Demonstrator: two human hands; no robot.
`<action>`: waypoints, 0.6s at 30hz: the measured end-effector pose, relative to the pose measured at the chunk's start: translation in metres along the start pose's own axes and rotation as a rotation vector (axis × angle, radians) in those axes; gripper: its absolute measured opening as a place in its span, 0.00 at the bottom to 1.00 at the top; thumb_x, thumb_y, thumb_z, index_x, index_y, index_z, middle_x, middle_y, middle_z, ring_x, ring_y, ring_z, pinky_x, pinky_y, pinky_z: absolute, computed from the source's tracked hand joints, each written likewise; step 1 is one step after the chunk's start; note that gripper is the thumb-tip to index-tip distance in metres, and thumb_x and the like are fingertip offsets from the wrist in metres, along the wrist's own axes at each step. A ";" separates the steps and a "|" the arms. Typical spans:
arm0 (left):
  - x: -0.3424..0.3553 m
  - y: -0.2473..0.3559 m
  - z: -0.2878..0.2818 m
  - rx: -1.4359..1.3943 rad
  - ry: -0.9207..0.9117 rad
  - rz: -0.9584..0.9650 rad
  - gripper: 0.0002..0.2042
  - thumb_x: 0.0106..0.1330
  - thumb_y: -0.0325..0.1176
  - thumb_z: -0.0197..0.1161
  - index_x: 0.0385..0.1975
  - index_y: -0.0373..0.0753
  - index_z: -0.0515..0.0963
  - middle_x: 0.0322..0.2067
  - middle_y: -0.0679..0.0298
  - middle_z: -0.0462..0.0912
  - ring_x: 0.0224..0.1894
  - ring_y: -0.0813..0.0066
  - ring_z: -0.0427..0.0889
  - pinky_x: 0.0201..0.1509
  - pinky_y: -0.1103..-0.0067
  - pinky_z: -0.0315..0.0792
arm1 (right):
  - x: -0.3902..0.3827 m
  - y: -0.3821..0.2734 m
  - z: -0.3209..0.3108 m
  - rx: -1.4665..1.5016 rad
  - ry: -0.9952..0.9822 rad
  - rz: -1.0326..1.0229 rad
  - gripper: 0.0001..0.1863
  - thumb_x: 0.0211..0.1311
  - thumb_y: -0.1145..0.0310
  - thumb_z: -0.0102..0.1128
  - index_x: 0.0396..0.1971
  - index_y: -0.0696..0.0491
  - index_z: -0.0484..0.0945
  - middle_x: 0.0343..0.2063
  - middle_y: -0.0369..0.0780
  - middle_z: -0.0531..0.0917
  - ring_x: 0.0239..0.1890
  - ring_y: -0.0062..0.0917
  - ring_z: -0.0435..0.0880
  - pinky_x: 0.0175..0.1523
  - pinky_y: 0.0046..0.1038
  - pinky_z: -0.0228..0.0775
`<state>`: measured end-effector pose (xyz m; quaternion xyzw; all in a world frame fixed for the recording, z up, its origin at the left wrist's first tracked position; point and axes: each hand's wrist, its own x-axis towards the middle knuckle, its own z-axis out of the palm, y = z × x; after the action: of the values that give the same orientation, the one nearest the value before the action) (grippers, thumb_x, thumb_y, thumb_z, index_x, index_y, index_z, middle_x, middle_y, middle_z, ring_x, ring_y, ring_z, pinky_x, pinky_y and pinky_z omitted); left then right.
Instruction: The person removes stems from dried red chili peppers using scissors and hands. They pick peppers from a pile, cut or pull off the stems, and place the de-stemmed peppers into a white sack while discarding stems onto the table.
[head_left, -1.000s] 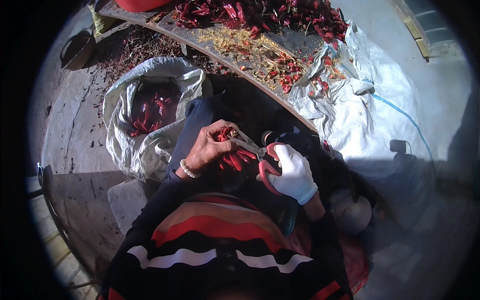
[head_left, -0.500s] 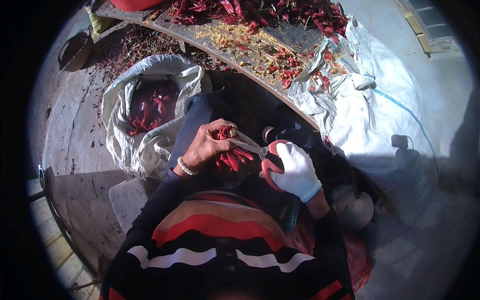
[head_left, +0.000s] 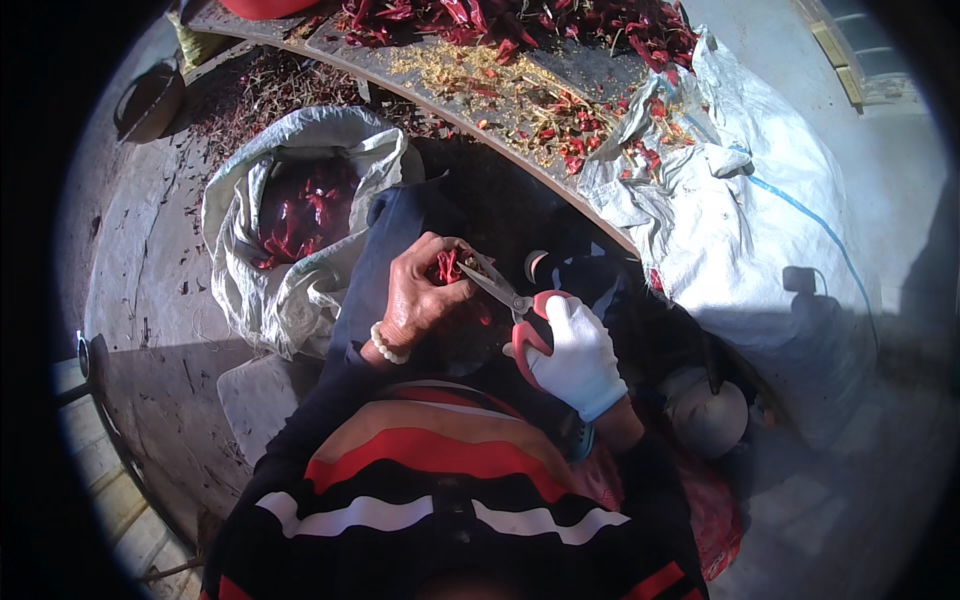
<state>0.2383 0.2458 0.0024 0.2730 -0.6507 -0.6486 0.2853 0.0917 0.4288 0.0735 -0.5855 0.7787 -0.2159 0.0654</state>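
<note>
My bare left hand (head_left: 425,290), with a pale bead bracelet at the wrist, is closed around a bunch of dried red chilies (head_left: 447,266). Most of the bunch is hidden by the fingers and shadow. In a white glove, my right hand (head_left: 578,358) grips red-handled scissors (head_left: 518,303). The blades point up and left, with their tips at the stem end of the chilies, next to my left fingers. Left of my hands stands an open white woven sack (head_left: 235,225) with loose red chilies (head_left: 300,222) inside.
Ahead is a table (head_left: 420,85) bearing a heap of red chilies (head_left: 600,30), yellow seeds (head_left: 470,75) and scraps. A large, full white sack (head_left: 780,250) leans against its right side. Fallen stems (head_left: 270,100) litter the floor beyond the open sack, near a brown bucket (head_left: 150,102).
My left hand has turned, so fewer chilies show below it. My right hand and the scissors have shifted slightly left and down, and the blades look spread apart more.
</note>
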 end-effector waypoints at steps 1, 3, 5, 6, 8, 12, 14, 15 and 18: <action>-0.001 0.003 0.002 0.015 0.019 0.010 0.18 0.46 0.28 0.74 0.40 0.33 0.82 0.33 0.60 0.79 0.36 0.67 0.80 0.45 0.76 0.74 | -0.001 -0.001 0.002 -0.008 0.002 0.003 0.28 0.49 0.53 0.78 0.42 0.57 0.78 0.35 0.45 0.82 0.36 0.42 0.84 0.41 0.38 0.79; -0.002 0.001 0.006 0.100 0.060 0.035 0.19 0.46 0.29 0.73 0.41 0.34 0.82 0.33 0.60 0.79 0.37 0.66 0.81 0.45 0.76 0.75 | -0.003 -0.002 0.007 -0.023 0.005 0.009 0.26 0.53 0.52 0.74 0.43 0.55 0.78 0.33 0.45 0.80 0.35 0.42 0.82 0.39 0.39 0.77; -0.004 0.000 0.006 0.140 0.075 0.066 0.20 0.45 0.29 0.73 0.41 0.35 0.82 0.33 0.60 0.80 0.37 0.65 0.82 0.45 0.75 0.75 | -0.004 -0.002 0.009 -0.026 0.005 0.009 0.25 0.54 0.52 0.73 0.43 0.56 0.78 0.33 0.45 0.80 0.35 0.43 0.82 0.38 0.39 0.77; -0.004 0.002 0.005 0.137 0.068 0.085 0.20 0.45 0.29 0.73 0.41 0.35 0.82 0.33 0.60 0.80 0.37 0.65 0.82 0.46 0.75 0.75 | -0.004 -0.002 0.010 -0.026 0.006 0.008 0.25 0.55 0.52 0.72 0.43 0.56 0.77 0.33 0.46 0.80 0.36 0.43 0.82 0.38 0.40 0.76; -0.005 0.003 0.005 0.153 0.065 0.113 0.20 0.45 0.30 0.73 0.42 0.35 0.82 0.33 0.60 0.80 0.37 0.63 0.83 0.46 0.75 0.76 | -0.001 -0.005 0.008 -0.039 -0.029 0.029 0.28 0.51 0.51 0.76 0.41 0.56 0.76 0.33 0.46 0.80 0.35 0.44 0.82 0.39 0.41 0.77; -0.005 0.002 0.004 0.194 0.080 0.147 0.21 0.44 0.30 0.73 0.42 0.36 0.82 0.33 0.59 0.80 0.37 0.61 0.83 0.45 0.74 0.76 | -0.001 -0.009 0.009 -0.104 -0.058 0.045 0.29 0.49 0.49 0.78 0.39 0.56 0.74 0.32 0.46 0.80 0.34 0.44 0.82 0.38 0.41 0.77; -0.005 0.001 0.005 0.199 0.085 0.149 0.21 0.43 0.29 0.73 0.41 0.36 0.82 0.33 0.59 0.80 0.37 0.61 0.83 0.45 0.74 0.76 | -0.001 -0.008 0.011 -0.099 -0.055 0.056 0.29 0.49 0.49 0.78 0.39 0.55 0.75 0.32 0.46 0.80 0.33 0.44 0.83 0.36 0.40 0.77; -0.005 0.001 0.005 0.203 0.087 0.145 0.21 0.43 0.29 0.73 0.41 0.36 0.82 0.33 0.59 0.80 0.37 0.61 0.83 0.45 0.74 0.77 | -0.001 -0.007 0.012 -0.096 -0.053 0.061 0.29 0.49 0.49 0.78 0.39 0.55 0.75 0.31 0.45 0.80 0.33 0.43 0.83 0.36 0.40 0.77; -0.005 0.006 0.004 0.221 0.078 0.156 0.21 0.42 0.28 0.73 0.41 0.35 0.82 0.33 0.59 0.81 0.37 0.61 0.84 0.45 0.74 0.77 | -0.001 -0.005 0.013 -0.049 -0.006 0.045 0.28 0.49 0.49 0.78 0.37 0.54 0.76 0.31 0.44 0.81 0.31 0.41 0.84 0.32 0.39 0.77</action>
<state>0.2387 0.2525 0.0084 0.2766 -0.7258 -0.5376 0.3281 0.1011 0.4258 0.0636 -0.5699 0.7965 -0.1934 0.0583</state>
